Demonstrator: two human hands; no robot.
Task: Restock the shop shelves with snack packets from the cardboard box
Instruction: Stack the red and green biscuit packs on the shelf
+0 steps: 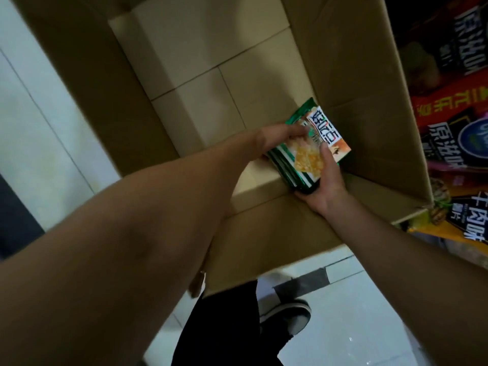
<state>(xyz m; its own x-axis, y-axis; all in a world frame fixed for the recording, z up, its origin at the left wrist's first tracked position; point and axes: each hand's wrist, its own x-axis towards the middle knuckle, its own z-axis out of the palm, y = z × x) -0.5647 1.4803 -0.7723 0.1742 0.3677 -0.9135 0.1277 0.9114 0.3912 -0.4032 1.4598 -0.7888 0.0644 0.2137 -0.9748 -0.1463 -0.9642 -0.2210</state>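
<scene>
Both hands grip a stack of snack packets (311,146) inside the cardboard box (351,75).

Left hand (277,140) pinches the stack's top edge; right hand (326,186) cups it from below w/ thumb across the front. Packets glossy green/white foil, flat, fanned; how many can't be told. Box plain brown, matte, flaps up. More packets (459,128) at right, cut off by the frame edge. Shoe (287,315) on pale floor tiles (356,326).

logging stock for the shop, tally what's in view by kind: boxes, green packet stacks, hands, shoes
cardboard box: 1
stack of green snack packets (count within it cannot be told): 1
hands, left hand and right hand, both gripping the stack: 2
shoe: 1
total: 5
</scene>
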